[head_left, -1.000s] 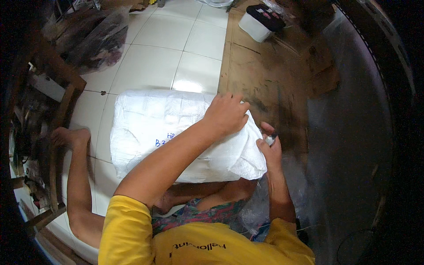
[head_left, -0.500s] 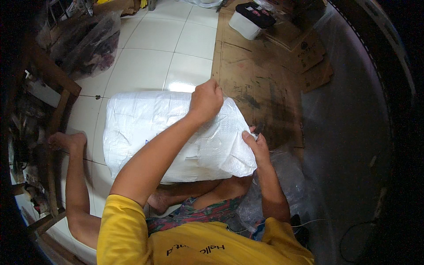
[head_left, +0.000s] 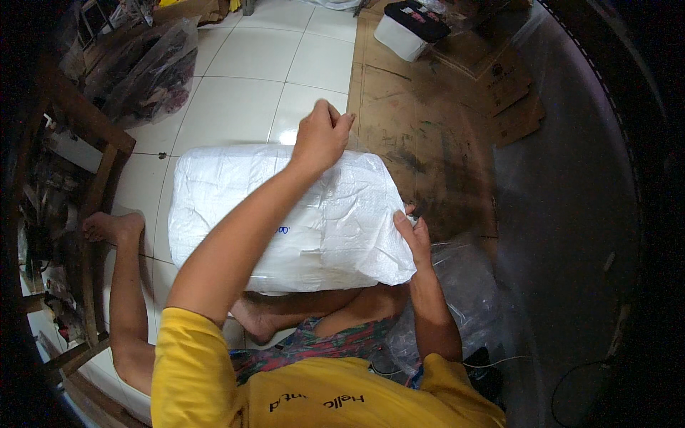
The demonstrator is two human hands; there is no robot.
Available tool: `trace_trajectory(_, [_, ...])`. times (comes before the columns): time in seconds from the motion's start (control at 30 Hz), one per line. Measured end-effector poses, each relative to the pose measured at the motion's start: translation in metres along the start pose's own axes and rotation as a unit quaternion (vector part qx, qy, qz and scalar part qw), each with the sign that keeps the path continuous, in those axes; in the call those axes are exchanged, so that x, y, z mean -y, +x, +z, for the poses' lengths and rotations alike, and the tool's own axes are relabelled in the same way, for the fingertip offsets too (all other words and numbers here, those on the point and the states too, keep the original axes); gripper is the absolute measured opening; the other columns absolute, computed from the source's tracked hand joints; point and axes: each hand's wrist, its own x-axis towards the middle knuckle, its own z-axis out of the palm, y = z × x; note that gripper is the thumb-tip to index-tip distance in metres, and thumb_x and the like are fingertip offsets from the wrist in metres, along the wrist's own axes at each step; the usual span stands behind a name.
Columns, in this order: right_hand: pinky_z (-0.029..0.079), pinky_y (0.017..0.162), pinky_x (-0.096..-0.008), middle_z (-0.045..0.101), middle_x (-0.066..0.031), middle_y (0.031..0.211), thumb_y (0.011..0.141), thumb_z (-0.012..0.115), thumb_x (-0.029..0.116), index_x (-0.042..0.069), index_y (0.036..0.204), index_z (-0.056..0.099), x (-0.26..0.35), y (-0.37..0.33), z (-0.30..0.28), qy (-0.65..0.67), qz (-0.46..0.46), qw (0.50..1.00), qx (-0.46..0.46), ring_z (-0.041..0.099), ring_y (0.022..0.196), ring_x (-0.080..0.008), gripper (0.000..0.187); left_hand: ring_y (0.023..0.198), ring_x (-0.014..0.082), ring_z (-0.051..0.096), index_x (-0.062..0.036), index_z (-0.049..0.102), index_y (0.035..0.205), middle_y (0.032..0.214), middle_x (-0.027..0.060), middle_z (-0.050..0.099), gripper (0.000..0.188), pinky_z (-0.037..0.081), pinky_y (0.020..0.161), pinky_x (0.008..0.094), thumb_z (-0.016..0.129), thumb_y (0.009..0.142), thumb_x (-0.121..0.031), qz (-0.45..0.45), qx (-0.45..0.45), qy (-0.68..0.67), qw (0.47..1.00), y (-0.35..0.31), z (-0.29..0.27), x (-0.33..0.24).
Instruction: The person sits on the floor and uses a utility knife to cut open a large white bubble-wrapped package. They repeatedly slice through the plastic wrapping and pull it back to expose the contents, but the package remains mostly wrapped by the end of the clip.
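Both hands — left hand [head_left: 322, 137], right hand [head_left: 412, 235] — grip the stuffed white sack [head_left: 235, 207].

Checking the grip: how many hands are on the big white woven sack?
2: left hand grips the large white woven plastic sack at its far edge; right hand holds its right end.

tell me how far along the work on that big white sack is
The white sack already lies full on the floor in front of the person. In hand: the left hand is fisted at its far top edge and the right hand pinches its right end. Whether that end is closed cannot be seen.
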Motion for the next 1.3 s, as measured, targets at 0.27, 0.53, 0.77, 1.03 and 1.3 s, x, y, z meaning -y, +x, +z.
trace_trajectory(0.27, [0.049, 0.076, -0.0273, 0.064, -0.0017, 0.097, 0.096, 0.069, 0.023, 0.010, 0.106, 0.061, -0.008, 0.008, -0.006, 0.013, -0.023, 1.000, 0.009, 0.059, 0.085, -0.0094, 0.019, 0.095, 0.0374, 0.070, -0.0008, 0.066, 0.109, 0.099, 0.0206, 0.070, 0.054, 0.055, 0.083, 0.0490, 0.064, 0.088, -0.051, 0.131, 0.231, 0.412, 0.872, -0.051, -0.050, -0.019])
trace_trajectory(0.53, [0.051, 0.078, -0.0271, 0.067, -0.0028, 0.102, 0.097, 0.068, 0.016, 0.012, 0.105, 0.060, -0.008, 0.006, -0.006, 0.060, -0.023, 0.998, 0.015, 0.063, 0.087, -0.0105, 0.011, 0.068, 0.0251, 0.065, 0.0024, 0.066, 0.081, 0.069, 0.0171, 0.066, 0.038, 0.053, 0.069, 0.0410, 0.060, 0.095, -0.033, 0.084, 0.284, 0.202, 0.934, -0.052, -0.090, 0.000])
trace_trajectory(0.77, [0.049, 0.074, -0.0277, 0.064, -0.0010, 0.096, 0.095, 0.071, 0.027, 0.008, 0.108, 0.062, -0.014, 0.011, -0.009, 0.027, -0.041, 0.999, 0.003, 0.059, 0.083, -0.0097, 0.025, 0.063, 0.0080, 0.054, -0.0066, 0.060, 0.081, 0.074, 0.0025, 0.062, 0.030, 0.043, 0.058, 0.0236, 0.062, 0.100, -0.030, -0.076, 0.128, -0.117, 0.982, -0.089, -0.133, 0.028])
trace_trajectory(1.03, [0.050, 0.086, -0.0293, 0.066, -0.0066, 0.108, 0.094, 0.071, 0.025, 0.005, 0.120, 0.060, 0.032, -0.020, 0.011, 0.038, 0.035, 0.999, -0.009, 0.061, 0.097, -0.0140, 0.035, 0.081, 0.0179, 0.062, -0.0022, 0.058, 0.095, 0.095, 0.0105, 0.065, 0.028, 0.052, 0.075, 0.0293, 0.074, 0.091, -0.025, 0.094, -0.107, -0.028, 0.989, -0.103, -0.125, 0.014])
trace_trajectory(1.3, [0.048, 0.097, -0.0336, 0.063, -0.0106, 0.121, 0.091, 0.073, 0.013, 0.000, 0.132, 0.054, 0.068, -0.067, 0.033, -0.184, -0.097, 0.978, 0.000, 0.060, 0.107, -0.0175, 0.047, 0.115, 0.0331, 0.059, -0.0036, 0.064, 0.109, 0.119, 0.0125, 0.064, 0.030, 0.052, 0.095, 0.0427, 0.073, 0.084, -0.018, 0.381, 0.192, 0.370, 0.826, -0.097, -0.048, -0.003])
